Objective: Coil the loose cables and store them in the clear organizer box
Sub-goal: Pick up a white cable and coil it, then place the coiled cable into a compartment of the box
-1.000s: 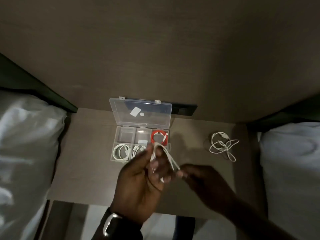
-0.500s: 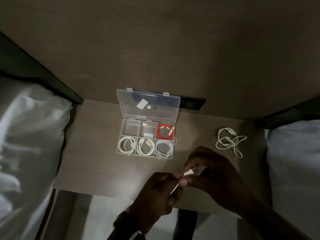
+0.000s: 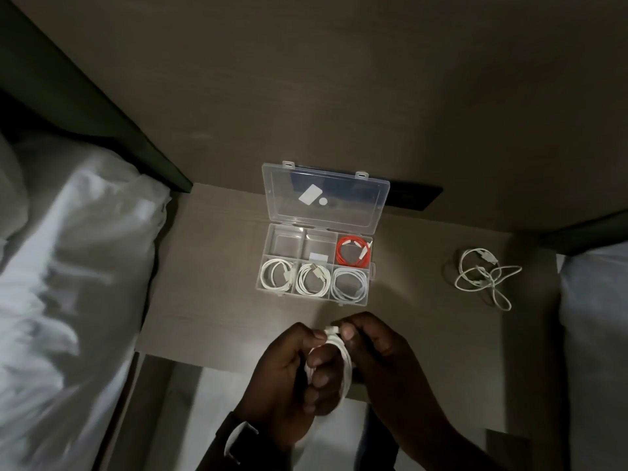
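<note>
Four cables stored, two left

Both my left hand [image 3: 289, 372] and right hand [image 3: 380, 355] gripped a white cable [image 3: 343, 355] mid-coil; a loose white cable [image 3: 484, 277] waited beside the organizer box [image 3: 316, 297].

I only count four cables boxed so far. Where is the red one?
In the head view the red cable lies coiled in the organizer box's back right compartment, behind a white coil and beside an empty middle compartment.

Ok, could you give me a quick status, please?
Both hands, left hand and right hand, coiling white cable. Organizer box open, four compartments filled. Tangled cable waiting.
</note>
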